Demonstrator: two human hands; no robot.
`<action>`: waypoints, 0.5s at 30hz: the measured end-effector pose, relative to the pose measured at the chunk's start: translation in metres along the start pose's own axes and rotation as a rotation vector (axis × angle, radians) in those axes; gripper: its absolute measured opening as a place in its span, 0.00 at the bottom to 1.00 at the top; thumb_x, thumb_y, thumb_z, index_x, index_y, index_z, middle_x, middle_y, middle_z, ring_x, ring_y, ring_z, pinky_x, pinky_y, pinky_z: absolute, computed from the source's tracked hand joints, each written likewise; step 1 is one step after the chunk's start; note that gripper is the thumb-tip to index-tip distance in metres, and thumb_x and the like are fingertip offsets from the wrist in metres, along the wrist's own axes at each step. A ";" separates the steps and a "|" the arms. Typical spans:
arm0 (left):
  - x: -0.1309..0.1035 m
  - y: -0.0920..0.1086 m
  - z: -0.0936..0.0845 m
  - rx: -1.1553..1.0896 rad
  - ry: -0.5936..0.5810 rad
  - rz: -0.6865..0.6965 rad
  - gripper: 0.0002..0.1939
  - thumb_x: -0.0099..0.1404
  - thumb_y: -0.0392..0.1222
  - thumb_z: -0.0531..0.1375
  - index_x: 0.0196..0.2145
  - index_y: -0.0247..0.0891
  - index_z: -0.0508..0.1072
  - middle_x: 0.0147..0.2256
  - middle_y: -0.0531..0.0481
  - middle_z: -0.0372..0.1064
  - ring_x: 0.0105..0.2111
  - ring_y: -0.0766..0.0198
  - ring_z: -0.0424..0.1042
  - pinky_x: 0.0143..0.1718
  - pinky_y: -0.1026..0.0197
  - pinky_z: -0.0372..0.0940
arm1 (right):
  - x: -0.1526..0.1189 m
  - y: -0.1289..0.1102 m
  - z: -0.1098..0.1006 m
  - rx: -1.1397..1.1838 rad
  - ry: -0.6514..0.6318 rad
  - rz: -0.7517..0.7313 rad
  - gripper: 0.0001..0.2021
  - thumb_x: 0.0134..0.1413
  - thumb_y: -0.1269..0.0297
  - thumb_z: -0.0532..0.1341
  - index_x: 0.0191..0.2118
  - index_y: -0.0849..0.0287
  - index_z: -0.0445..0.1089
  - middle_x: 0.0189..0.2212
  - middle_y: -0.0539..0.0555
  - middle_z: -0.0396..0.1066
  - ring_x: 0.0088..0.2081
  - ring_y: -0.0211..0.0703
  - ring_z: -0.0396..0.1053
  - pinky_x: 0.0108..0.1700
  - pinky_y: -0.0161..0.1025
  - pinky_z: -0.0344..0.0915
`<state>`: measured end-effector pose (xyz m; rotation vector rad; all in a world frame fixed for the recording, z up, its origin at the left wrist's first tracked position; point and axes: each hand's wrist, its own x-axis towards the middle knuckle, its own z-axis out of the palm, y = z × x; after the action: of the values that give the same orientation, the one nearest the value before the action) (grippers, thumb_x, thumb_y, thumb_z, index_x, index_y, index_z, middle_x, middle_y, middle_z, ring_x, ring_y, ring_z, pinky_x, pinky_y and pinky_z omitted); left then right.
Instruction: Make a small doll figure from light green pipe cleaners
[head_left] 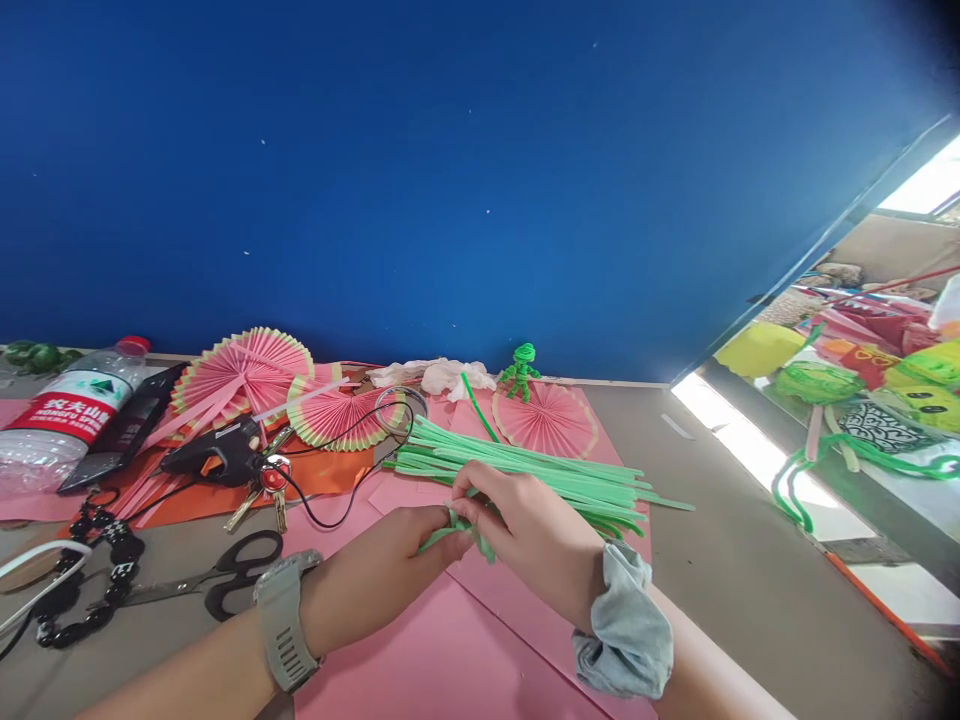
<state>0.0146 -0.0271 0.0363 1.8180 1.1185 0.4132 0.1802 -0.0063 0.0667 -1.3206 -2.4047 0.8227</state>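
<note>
Pinching partly hidden green stem (487,549), left fingers (426,520) and right fingers (487,482) closed, lower centre | green figure (523,372), centre, seems finished | stem bundle (555,470) unworked

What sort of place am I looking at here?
Probably a craft workspace, though I can't tell whether it's a classroom, workshop or home. The pleated pink paper fans, the bundle of green pipe cleaners and what looks like a black glue gun suggest it.
</note>
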 end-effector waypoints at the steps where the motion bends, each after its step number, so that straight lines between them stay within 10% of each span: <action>1: 0.000 0.000 0.000 0.004 -0.003 -0.006 0.14 0.65 0.48 0.47 0.36 0.41 0.68 0.31 0.55 0.69 0.30 0.64 0.64 0.31 0.65 0.56 | 0.000 0.000 0.000 0.007 -0.006 0.008 0.05 0.55 0.72 0.51 0.32 0.56 0.60 0.20 0.44 0.64 0.21 0.32 0.60 0.26 0.30 0.53; 15: 0.001 0.002 0.001 -0.051 -0.021 -0.003 0.15 0.62 0.47 0.47 0.33 0.37 0.70 0.28 0.54 0.66 0.27 0.65 0.61 0.30 0.65 0.56 | 0.001 -0.002 0.008 -0.105 0.066 0.048 0.05 0.57 0.70 0.48 0.34 0.57 0.59 0.23 0.46 0.65 0.21 0.34 0.61 0.24 0.31 0.54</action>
<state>0.0168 -0.0277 0.0368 1.7721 1.0861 0.4167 0.1744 -0.0091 0.0609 -1.4266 -2.4023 0.6626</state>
